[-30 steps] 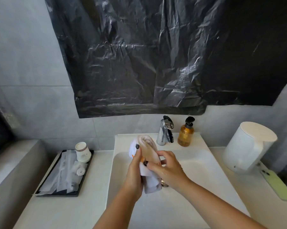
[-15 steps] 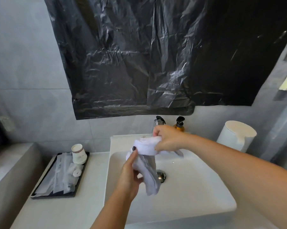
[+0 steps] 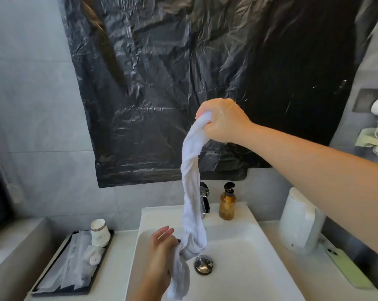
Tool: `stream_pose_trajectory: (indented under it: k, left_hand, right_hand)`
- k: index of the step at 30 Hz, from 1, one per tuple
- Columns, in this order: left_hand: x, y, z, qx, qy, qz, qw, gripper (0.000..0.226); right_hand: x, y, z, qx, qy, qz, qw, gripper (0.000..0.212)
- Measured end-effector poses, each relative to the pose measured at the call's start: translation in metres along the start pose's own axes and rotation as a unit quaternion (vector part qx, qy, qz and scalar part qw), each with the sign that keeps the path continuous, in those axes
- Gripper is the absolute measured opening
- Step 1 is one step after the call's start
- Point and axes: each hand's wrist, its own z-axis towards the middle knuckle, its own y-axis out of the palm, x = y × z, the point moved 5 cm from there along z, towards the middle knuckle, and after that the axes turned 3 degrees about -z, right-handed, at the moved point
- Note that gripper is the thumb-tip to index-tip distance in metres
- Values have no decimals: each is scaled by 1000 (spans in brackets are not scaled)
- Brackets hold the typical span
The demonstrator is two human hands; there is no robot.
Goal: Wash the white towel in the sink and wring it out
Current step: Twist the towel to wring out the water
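Observation:
The white towel hangs stretched and twisted into a long rope above the white sink. My right hand is raised high in front of the black plastic sheet and grips the towel's top end. Down over the basin, my left hand holds the towel near its lower part, with some fingers spread. The towel's loose tail hangs below that hand toward the sink's front edge. The chrome drain plug lies just right of the towel's lower bend.
A chrome tap and an amber soap bottle stand at the back of the sink. Left on the counter is a black tray with paper cups and packets. Right are a white kettle and a green phone.
My right hand has lifted the towel's top end far up from the sink's back edge, pulling the bunched towel out into a long twisted strand. My left hand stayed low over the basin.

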Motion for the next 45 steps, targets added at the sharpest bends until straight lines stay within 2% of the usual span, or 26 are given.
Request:
stream_pose_trajectory:
  k: [3,5,6,8,9,11,13,14,16,17,19,20,22,24,27,29,31,33,34,37,39,41,42,44,45]
  left_hand:
    - [19,19,-2,-44,16,68,997,77]
    - [33,40,-1,-125,12,136,983,91]
    - [40,54,-3,-171,13,185,968,90]
    - [54,85,-3,-241,37,306,920,69]
    - [61,99,-1,-244,53,366,897,55]
    - [72,119,7,-206,92,448,865,42]
    - [80,126,14,-158,104,482,855,30]
    - [84,122,19,-132,96,453,876,23]
    - [94,109,25,-70,60,307,947,13]
    - [102,103,27,-39,52,230,971,9]
    - [122,100,29,-7,62,120,991,8]
    - [135,104,28,-20,76,88,993,16]
    - [159,120,23,-84,97,83,988,30]
    - [176,136,18,-128,102,137,977,33]
    - [187,158,12,-123,97,183,971,49]
    - [188,170,10,-119,103,192,969,51]
    - [189,179,7,-113,112,209,965,49]
    - [188,187,7,-121,129,232,957,40]
    - [185,191,4,-129,138,247,950,34]
    - [180,194,-5,-142,171,286,932,26]
    - [183,184,-5,-150,192,288,926,29]
    - [183,168,3,-216,214,257,917,41]
    - [179,157,9,-250,220,231,914,55]
    - [164,131,18,-246,221,214,919,89]
    - [154,123,18,-241,216,223,919,96]
  right_hand:
    - [-4,-22,14,42,-12,5,999,28]
    - [-6,-31,20,62,-19,11,998,28]
    - [-8,-34,21,72,-24,13,997,27]
    - [-10,-38,23,87,-29,17,996,27]
    - [-10,-40,23,94,-29,23,995,28]
    - [-7,-48,20,110,-26,38,993,29]
    - [2,-60,14,125,-15,42,991,29]
    - [11,-66,10,127,-3,37,991,29]
    - [38,-76,-1,134,41,40,989,29]
    - [54,-78,-9,131,68,47,988,30]
    - [89,-67,-27,95,115,40,988,28]
    - [105,-56,-37,65,138,23,988,23]
    - [135,-25,-60,-7,189,32,981,18]
    - [160,9,-93,-65,273,99,955,12]
    - [172,65,-141,-130,358,158,911,17]
    - [156,97,-162,-194,383,220,876,33]
    - [124,113,-161,-244,321,294,867,65]
    - [93,114,-145,-232,265,388,852,95]
    - [80,113,-135,-219,247,421,845,93]
    - [43,103,-105,-165,216,447,852,40]
    - [34,101,-94,-120,232,477,840,28]
    - [33,103,-89,-83,275,515,808,22]
    - [32,105,-86,-73,295,542,784,20]
    - [24,110,-81,-72,331,601,724,22]
    - [18,113,-80,-74,351,624,695,24]
